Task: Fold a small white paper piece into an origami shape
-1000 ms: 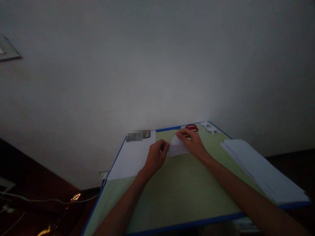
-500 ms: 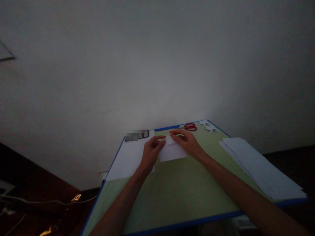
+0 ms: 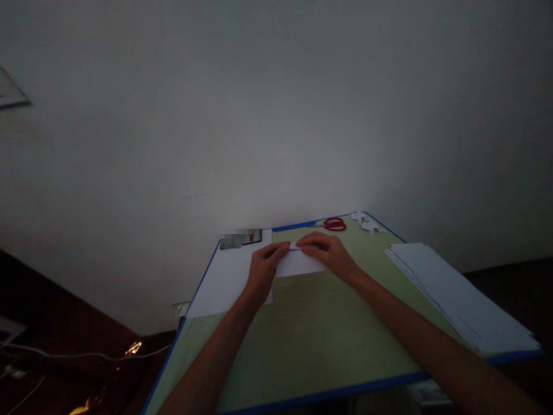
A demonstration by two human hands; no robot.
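Note:
A small sheet of white paper (image 3: 299, 266) lies over the green tabletop, with a narrow fold along its far edge. My left hand (image 3: 264, 266) pinches the left end of that fold between thumb and fingers. At the other end, my right hand (image 3: 325, 252) grips the fold in the same way, its fingertips close to those of the left. The fingers partly cover the folded strip.
Red-handled scissors (image 3: 334, 224) and white paper scraps (image 3: 367, 223) lie at the table's (image 3: 328, 340) far edge. A stack of white paper (image 3: 458, 297) is on the right. To the left, a phone (image 3: 254, 236) rests on a larger white sheet (image 3: 220, 282). A wall rises behind.
Both hands have closed down on the paper's far edge. The flap that stood up between them is now flatter and narrower, and the sheet has shifted slightly away from me.

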